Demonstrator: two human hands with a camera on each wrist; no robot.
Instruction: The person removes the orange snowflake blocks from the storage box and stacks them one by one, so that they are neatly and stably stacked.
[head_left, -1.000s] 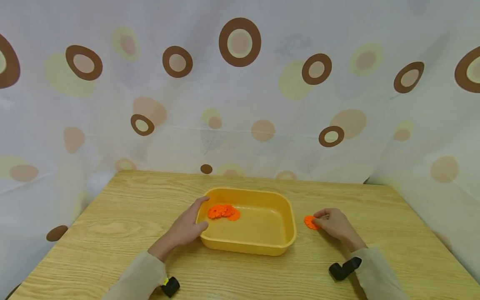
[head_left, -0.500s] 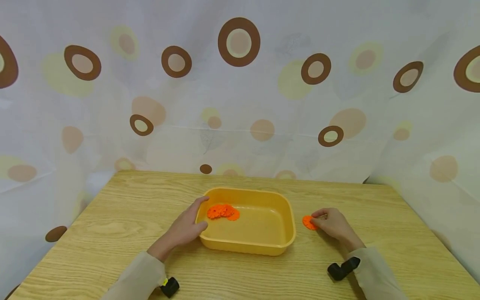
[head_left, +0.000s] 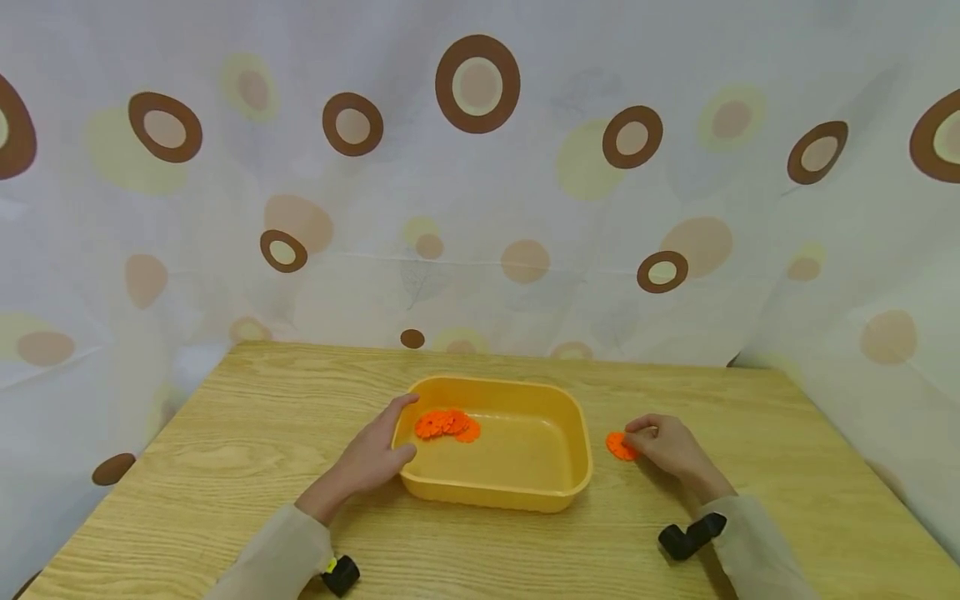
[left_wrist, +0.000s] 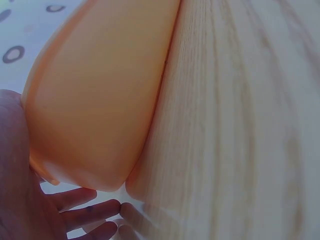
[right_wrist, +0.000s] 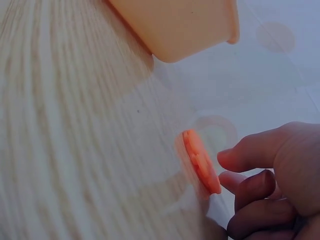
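A yellow plastic tub stands on the wooden table. My left hand holds its left end, thumb over the rim and the other fingers along the outside, as the left wrist view shows. Inside the tub, at its left, several orange scalloped discs lie overlapping. To the right of the tub, an orange scalloped disc lies on the table. My right hand is beside this disc. In the right wrist view a fingertip is right at the edge of the orange disc, while the thumb stands apart from it.
The wooden table runs back to a patterned cloth hanging behind and at both sides. A black camera mount sits at the right wrist, another black mount at the left.
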